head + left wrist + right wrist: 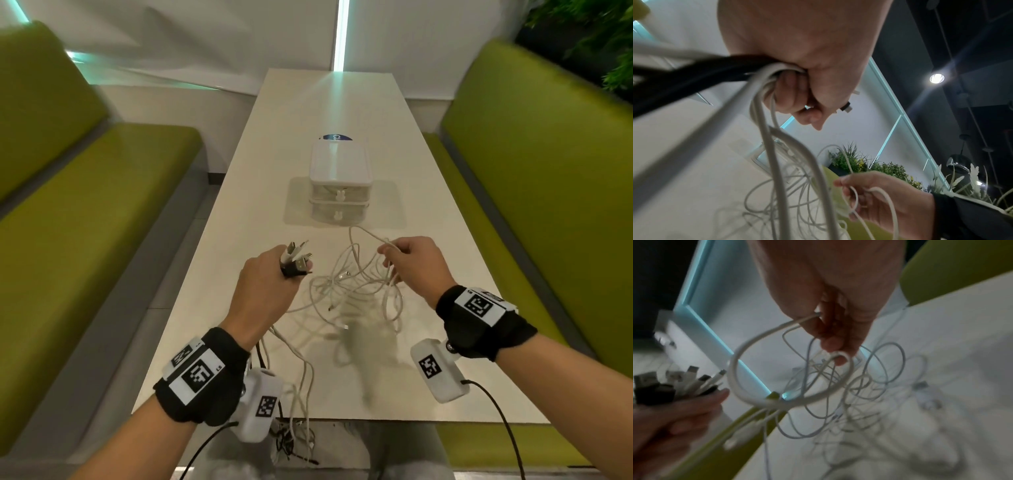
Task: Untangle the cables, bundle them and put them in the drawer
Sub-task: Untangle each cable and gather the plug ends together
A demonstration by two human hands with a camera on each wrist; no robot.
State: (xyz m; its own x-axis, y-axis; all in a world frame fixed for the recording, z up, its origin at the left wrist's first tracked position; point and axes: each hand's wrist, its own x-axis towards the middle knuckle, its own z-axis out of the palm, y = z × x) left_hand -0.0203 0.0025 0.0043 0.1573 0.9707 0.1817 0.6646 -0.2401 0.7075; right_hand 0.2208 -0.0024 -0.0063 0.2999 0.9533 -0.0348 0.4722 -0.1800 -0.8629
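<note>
Clutching plug ends, left hand, right hand pinching cable tangle (mid-table, strands overhanging near edge).

A loose tangle of thin white cables lies in overlapping loops on the counter in front of you. Several cable ends, white and black, are gathered upright in a bunch, their plugs fanning out at the top. Their cords trail down over the counter's near edge. Beyond the tangle stands a small white drawer unit with two stacked drawers, both closed.
</note>
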